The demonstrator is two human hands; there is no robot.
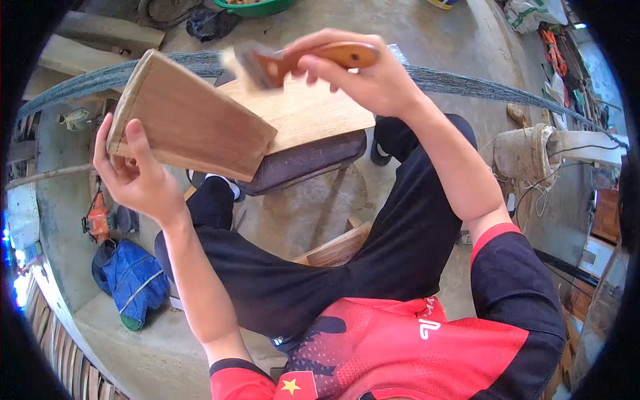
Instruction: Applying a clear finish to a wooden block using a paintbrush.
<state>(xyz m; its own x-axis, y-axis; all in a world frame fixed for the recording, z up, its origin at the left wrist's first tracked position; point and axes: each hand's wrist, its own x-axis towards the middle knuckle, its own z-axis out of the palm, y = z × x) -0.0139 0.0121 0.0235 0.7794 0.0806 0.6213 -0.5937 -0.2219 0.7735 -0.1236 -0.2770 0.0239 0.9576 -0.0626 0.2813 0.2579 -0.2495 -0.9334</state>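
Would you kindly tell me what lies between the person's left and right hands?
In the head view: the tapered wooden piece, held in the left hand, then a stretch of pale board, up to the right hand holding the brush.

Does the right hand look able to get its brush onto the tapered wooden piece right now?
Probably yes: the right hand holds the brush close to the tapered wooden piece, nothing visible stands between them, and the left hand covers only one end.
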